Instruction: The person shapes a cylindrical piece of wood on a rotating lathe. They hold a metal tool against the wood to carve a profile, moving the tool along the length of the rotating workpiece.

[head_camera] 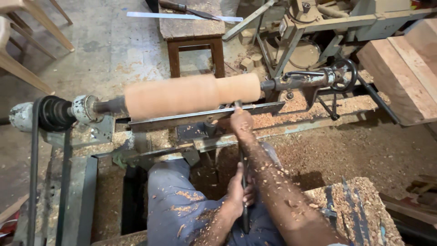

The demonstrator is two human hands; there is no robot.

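A pale wooden cylinder [191, 94] is mounted sideways on a lathe [82, 111], its surface blurred by spinning. A long dark turning chisel [244, 216] runs from my lap up to the metal tool rest [182, 118], its tip touching the wood near the cylinder's right end. My right hand [241, 124] grips the chisel blade on the rest, the forearm speckled with wood chips. My left hand [239, 191] is closed around the chisel's handle lower down, above my blue trousers [175, 205].
The tailstock with a black handwheel [343, 75] holds the cylinder's right end. A drive belt [34, 150] runs at the left. Sawdust covers the floor [327, 150]. A wooden stool [193, 32] stands behind the lathe, a timber block [400, 77] to the right, and chair legs [27, 41] at the top left.
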